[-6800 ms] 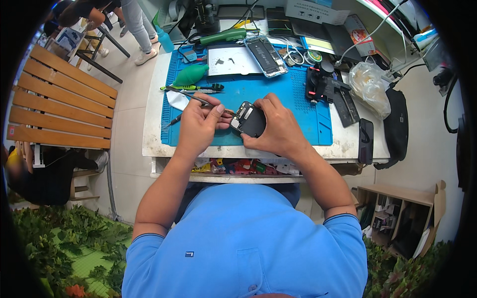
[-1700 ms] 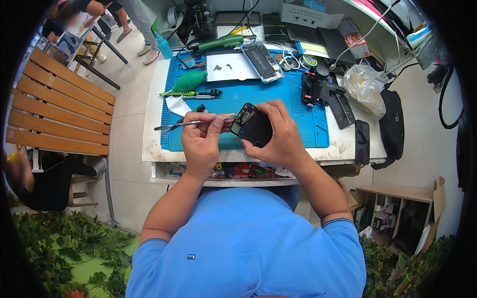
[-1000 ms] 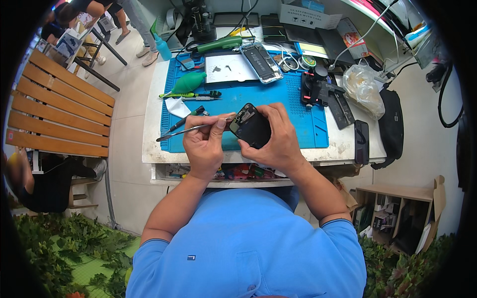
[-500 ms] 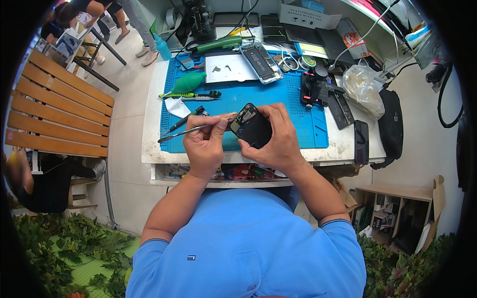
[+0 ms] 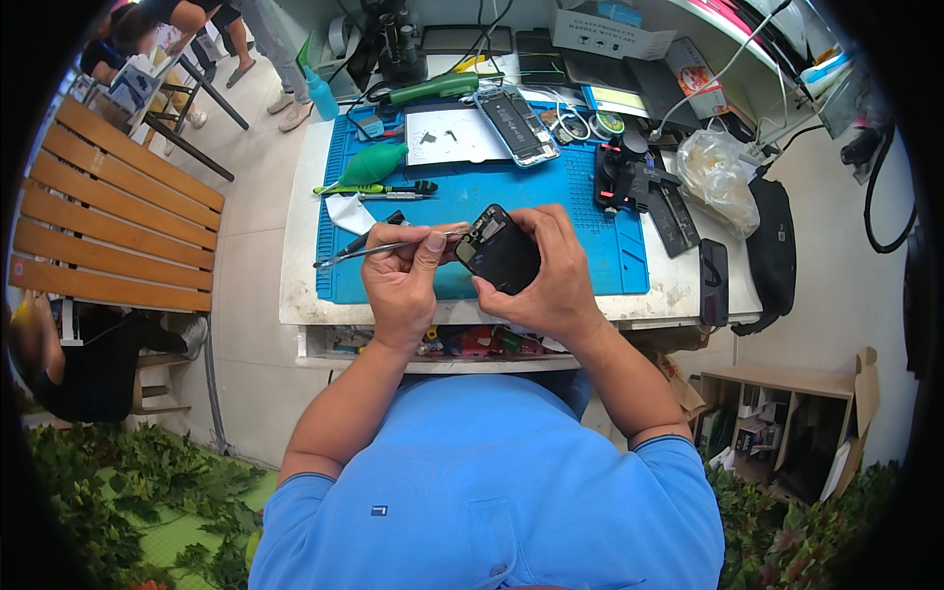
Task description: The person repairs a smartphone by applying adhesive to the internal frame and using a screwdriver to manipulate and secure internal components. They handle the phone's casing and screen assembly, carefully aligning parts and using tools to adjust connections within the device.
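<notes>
My left hand (image 5: 405, 285) pinches a thin metal pry tool (image 5: 379, 250). Its tip meets the upper left edge of a black phone screen (image 5: 506, 258), by the small parts fixed there. My right hand (image 5: 553, 270) grips that screen by its right side, tilted above the blue work mat (image 5: 462, 187). An opened phone body (image 5: 518, 128), its battery showing, rests at the far side of the mat on the edge of a white sheet (image 5: 442, 138) with small dark pieces. Left of my hands lie a green blower bulb (image 5: 372, 163) and screwdrivers (image 5: 393, 188).
On the right are a black clamp fixture (image 5: 624, 175), a clear plastic bag (image 5: 718, 177) and a dark case (image 5: 714, 280). A teal spray bottle (image 5: 320, 95) stands at the back left. Below the table edge is an open drawer (image 5: 472, 341) of small items. A slatted bench (image 5: 123, 202) stands left.
The pry tool's handle end has swung slightly up, and my left hand has shifted a little. The screen in my right hand has barely moved.
</notes>
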`<control>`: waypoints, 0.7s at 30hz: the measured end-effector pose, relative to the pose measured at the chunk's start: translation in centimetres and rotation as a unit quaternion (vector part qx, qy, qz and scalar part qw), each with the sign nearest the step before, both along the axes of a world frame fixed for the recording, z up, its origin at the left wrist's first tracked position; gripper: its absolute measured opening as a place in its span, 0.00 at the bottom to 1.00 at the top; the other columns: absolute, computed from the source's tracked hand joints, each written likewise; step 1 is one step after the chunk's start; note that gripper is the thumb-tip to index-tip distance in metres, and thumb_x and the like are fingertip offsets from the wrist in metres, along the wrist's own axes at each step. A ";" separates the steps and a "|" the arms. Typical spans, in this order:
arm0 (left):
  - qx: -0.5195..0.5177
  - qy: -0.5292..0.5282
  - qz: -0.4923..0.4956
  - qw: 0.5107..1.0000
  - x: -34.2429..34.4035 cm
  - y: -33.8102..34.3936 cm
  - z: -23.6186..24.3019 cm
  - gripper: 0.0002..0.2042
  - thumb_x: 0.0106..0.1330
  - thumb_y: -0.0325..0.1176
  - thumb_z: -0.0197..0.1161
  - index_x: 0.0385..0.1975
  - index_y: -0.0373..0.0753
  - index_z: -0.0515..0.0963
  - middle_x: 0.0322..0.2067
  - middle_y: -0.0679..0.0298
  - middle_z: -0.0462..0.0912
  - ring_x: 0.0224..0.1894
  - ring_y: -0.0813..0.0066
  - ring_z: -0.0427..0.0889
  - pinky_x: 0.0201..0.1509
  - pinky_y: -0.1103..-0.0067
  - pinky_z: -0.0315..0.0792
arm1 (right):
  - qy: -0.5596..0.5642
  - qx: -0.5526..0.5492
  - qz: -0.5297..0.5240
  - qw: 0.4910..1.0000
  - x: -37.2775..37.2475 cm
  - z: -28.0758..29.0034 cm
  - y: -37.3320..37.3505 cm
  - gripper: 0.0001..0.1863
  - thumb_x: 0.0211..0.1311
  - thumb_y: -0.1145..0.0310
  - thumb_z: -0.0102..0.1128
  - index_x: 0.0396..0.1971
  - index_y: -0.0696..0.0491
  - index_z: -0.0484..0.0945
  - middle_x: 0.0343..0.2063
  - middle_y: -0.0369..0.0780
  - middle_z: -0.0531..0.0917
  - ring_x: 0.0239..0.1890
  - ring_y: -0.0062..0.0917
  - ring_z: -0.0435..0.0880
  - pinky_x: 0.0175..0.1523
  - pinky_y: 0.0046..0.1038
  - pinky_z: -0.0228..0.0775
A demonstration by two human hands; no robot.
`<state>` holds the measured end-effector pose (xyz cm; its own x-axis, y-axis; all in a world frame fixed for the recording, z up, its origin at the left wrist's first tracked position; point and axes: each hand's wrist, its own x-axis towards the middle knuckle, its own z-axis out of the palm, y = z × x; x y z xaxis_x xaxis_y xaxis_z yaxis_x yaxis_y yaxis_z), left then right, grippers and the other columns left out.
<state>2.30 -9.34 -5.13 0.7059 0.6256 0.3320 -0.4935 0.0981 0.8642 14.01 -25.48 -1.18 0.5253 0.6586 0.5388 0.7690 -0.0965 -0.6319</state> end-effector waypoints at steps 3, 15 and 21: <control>0.040 0.013 0.028 0.999 0.1 -0.5 0.2 0.09 0.80 0.26 0.66 0.50 0.38 0.71 0.47 0.45 0.92 0.50 0.65 0.94 0.53 0.74 0.90 | 0.008 -0.004 -0.007 1.000 -0.1 -0.1 0.1 0.37 0.43 0.65 0.85 0.53 0.64 0.77 0.44 0.50 0.79 0.45 0.43 0.84 0.51 0.39 0.84; 0.001 -0.016 0.003 1.000 0.3 -0.5 0.0 0.08 0.80 0.24 0.65 0.48 0.37 0.71 0.48 0.43 0.91 0.51 0.63 0.93 0.55 0.71 0.90 | 0.026 0.009 -0.018 0.999 -0.2 -0.2 0.0 0.38 0.41 0.66 0.86 0.53 0.62 0.78 0.44 0.47 0.79 0.46 0.39 0.84 0.53 0.36 0.82; -0.002 0.000 0.001 1.000 0.2 -0.3 -0.1 0.08 0.80 0.25 0.65 0.49 0.37 0.71 0.48 0.43 0.91 0.51 0.63 0.93 0.55 0.72 0.90 | 0.028 -0.001 -0.015 0.999 -0.1 0.0 0.0 0.37 0.41 0.66 0.86 0.53 0.62 0.78 0.44 0.46 0.79 0.47 0.39 0.83 0.53 0.36 0.82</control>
